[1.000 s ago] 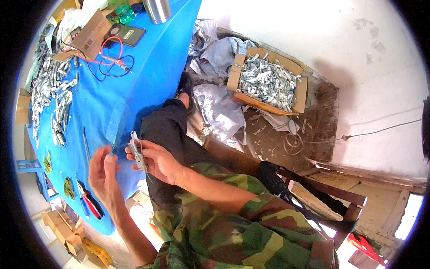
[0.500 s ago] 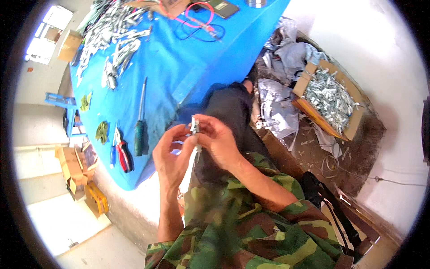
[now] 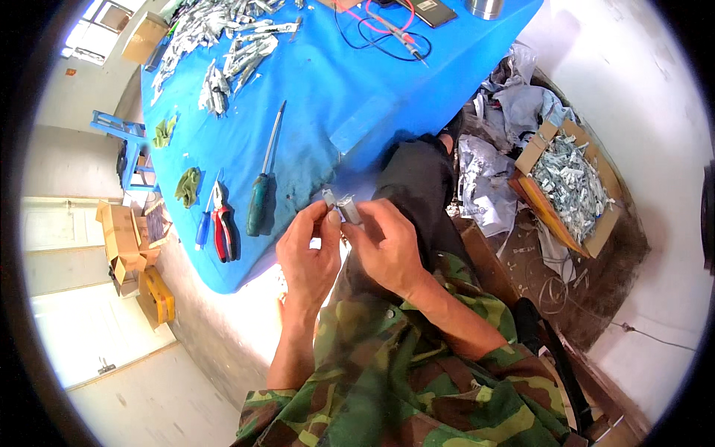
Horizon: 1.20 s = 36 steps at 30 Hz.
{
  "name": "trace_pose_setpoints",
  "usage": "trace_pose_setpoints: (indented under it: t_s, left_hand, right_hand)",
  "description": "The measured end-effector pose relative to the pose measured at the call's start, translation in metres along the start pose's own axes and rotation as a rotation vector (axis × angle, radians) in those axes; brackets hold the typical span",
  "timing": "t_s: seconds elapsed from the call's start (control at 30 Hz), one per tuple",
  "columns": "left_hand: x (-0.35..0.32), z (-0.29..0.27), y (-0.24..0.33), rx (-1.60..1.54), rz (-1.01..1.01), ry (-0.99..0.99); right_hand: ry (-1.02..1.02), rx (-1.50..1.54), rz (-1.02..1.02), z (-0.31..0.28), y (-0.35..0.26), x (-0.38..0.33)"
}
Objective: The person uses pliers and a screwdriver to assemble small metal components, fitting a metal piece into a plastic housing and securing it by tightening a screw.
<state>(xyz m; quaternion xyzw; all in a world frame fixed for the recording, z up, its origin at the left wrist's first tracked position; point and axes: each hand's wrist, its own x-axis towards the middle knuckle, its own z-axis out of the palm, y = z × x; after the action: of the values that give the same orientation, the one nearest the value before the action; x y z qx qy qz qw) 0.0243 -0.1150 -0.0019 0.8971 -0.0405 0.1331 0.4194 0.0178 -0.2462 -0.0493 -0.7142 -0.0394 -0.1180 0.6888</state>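
Between the left hand (image 3: 311,249) and right hand (image 3: 383,242), just off the bench (image 3: 335,97) edge, a small grey metal part (image 3: 344,208) is being pinched by both. Fitting appears underway; next, steady alignment is being called for. Tools are lying beyond the left hand.

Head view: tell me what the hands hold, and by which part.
Both hands pinch one small grey metal part between fingertips: left hand at its left end, right hand at its right end, above the blue table edge.
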Motion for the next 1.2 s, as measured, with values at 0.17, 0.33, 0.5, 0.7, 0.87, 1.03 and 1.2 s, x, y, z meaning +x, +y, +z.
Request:
trace_pose_setpoints:
  t_s: [0.17, 0.33, 0.5, 0.7, 0.87, 1.03, 1.2]
  left_hand:
    - [-0.004, 0.006, 0.002, 0.07, 0.061, -0.008]
    - [-0.002, 0.006, -0.004, 0.074, 0.05, -0.043]
    - [0.001, 0.002, 0.004, -0.018, -0.118, -0.107]
    - [0.001, 0.006, -0.016, -0.146, -0.143, -0.128]
    - [0.003, 0.001, -0.01, -0.089, -0.184, -0.18]
    - [0.003, -0.009, -0.005, -0.134, -0.197, -0.1]
    - [0.011, -0.042, -0.016, 0.013, -0.185, 0.06]
  right_hand:
    - [-0.009, 0.001, -0.097, -0.001, 0.004, 0.002]
    - [-0.047, 0.031, -0.105, -0.005, 0.001, 0.005]
    - [-0.076, 0.071, -0.01, -0.007, 0.003, 0.004]
    - [-0.083, 0.243, 0.141, 0.0, 0.006, -0.002]
    - [-0.122, 0.283, 0.269, 0.003, 0.016, -0.005]
    - [-0.151, 0.361, 0.383, 0.002, 0.015, -0.005]
    - [-0.175, 0.581, 0.459, -0.006, 0.018, 0.001]
